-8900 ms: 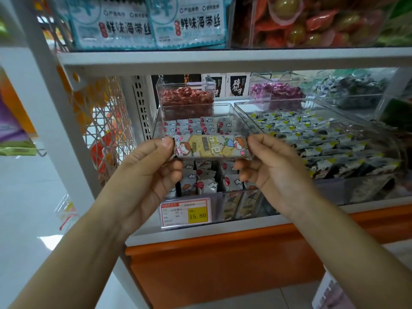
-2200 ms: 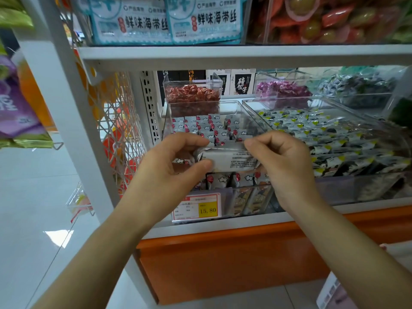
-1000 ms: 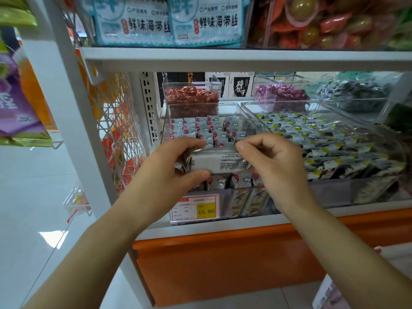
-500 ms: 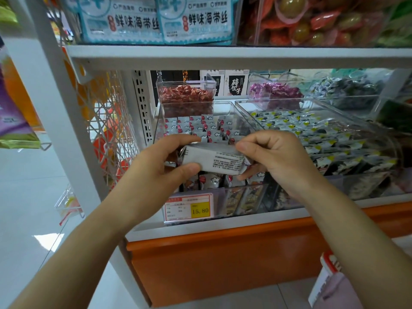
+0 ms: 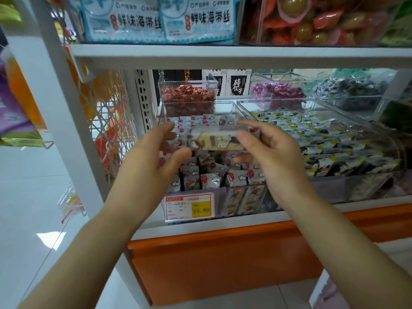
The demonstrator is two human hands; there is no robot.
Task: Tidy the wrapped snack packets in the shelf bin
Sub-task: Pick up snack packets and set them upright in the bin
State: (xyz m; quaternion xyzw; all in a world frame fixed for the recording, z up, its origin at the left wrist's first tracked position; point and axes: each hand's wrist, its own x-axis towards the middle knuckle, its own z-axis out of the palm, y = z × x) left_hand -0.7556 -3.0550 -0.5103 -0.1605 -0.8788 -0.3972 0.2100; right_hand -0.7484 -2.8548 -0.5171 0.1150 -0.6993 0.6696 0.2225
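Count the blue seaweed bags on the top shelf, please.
2: the left bag and the right bag stand side by side on the top shelf. More may be hidden behind them.

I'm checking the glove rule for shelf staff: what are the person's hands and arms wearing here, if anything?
Nothing worn is visible. The left hand and the right hand are bare, with no gloves, rings, watch or bracelet. Both forearms are uncovered all the way to the picture's lower edge, so no sleeve shows; any sleeve would begin out of view.
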